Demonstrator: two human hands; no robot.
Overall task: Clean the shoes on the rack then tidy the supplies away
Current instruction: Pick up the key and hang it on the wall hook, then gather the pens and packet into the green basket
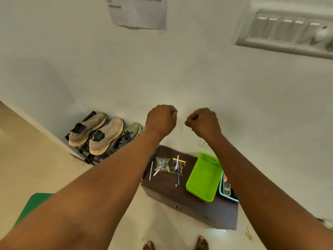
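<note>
Both arms are extended forward at chest height in front of a white wall. The left hand (161, 118) forms a fist: fingers curled together into the palm, nothing visible inside. The right hand (203, 121) is likewise a closed fist, knuckles turned inward toward the left hand, with no object in its grasp. The two fists are near each other but apart, with bare wall between them.

Below and to the left of the left-hand fingers, a dark shoe rack (84, 150) stands against the wall. It carries two beige slip-on shoes (97, 133) side by side, soles pale, and a grey-green laced shoe (130, 132) just beside them, partly hidden by the left forearm.

Directly below both sets of fingers, well apart from them, a dark wooden box (201, 208) sits on the floor. On its top lie a small clear bag (162, 164), a black-and-yellow packet (177, 166) with a pen (178, 175) across it, and a light stick (151, 170) at the left edge. A lime-green tray (204, 177) rests to the right of these, under the right-hand fingers. A light-blue tray (227, 192) touches its right side, partly covered by the right forearm; its contents are too small to identify.

A switch panel (288, 31) is mounted above and right of the right-hand fingers; a paper sheet (137, 12) hangs above the left.
</note>
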